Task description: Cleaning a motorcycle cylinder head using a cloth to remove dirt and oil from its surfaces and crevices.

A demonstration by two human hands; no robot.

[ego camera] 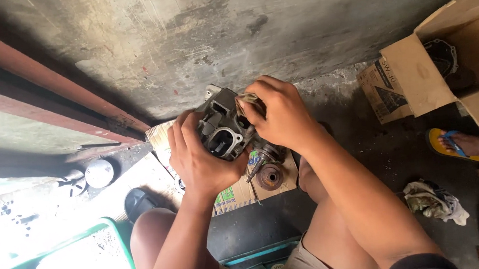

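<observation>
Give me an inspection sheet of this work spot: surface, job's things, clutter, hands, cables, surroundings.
Surface: dark, stained concrete floor; flattened cardboard under the work.
Job's things: grey metal engine part held above the cardboard; small rag pressed on its top.
Clutter: rusty round parts on the cardboard; crumpled cloth; round metal piece; green tub.
Hands: left hand in a closed grip round the engine part; right hand pinching the rag.
Cables: nothing seen.
Surroundings: concrete wall; open cardboard box; another person's foot in a yellow sandal.
</observation>
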